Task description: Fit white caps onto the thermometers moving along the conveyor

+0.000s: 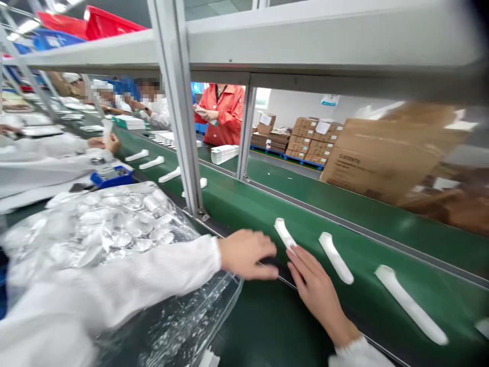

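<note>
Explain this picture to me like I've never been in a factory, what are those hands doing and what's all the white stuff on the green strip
This is a single picture from a camera worn on a worker's head, looking forward and down, so the two bare hands at the bottom are that person's own. The green strip is a conveyor belt running past the work station. On it lie long white plastic pieces in a row, like small handles. The right hand rests on the belt with its fingertips touching the nearest white piece. The left hand, in a white sleeve, lies palm down at the belt's edge beside it; neither hand has a closed grip on anything. Two more white pieces lie to the right. At the left sits a clear plastic bag of shiny silvery parts. Other workers stand farther along, with cardboard boxes behind.
</note>
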Action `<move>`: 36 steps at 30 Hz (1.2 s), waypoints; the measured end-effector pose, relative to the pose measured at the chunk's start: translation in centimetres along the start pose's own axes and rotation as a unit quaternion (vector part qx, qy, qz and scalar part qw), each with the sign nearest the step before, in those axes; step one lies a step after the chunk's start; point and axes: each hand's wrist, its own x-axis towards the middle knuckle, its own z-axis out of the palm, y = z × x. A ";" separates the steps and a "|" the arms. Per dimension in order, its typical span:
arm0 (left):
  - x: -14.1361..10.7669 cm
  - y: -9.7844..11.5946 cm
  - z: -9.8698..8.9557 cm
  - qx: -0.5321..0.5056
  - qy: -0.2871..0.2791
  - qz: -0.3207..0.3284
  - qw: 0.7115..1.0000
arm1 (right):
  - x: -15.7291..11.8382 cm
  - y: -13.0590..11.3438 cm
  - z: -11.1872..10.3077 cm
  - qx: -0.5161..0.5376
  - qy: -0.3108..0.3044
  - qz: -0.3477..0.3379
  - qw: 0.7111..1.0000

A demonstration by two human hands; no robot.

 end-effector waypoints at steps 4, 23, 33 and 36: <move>-13.4 4.5 -0.3 -0.057 -0.015 0.165 0.984 | -0.5 -7.6 -1.8 0.119 -0.096 -0.188 0.970; -20.6 10.5 4.1 0.101 -0.070 -0.297 0.947 | 2.1 -14.7 2.9 0.131 -0.260 -0.258 0.921; -20.1 10.3 -0.7 0.096 0.108 -0.260 0.955 | 3.5 -16.2 3.1 0.084 -0.278 -0.271 0.918; -19.0 12.2 -2.7 0.111 0.222 -0.267 0.931 | 7.3 -19.6 6.0 0.094 -0.247 -0.264 0.928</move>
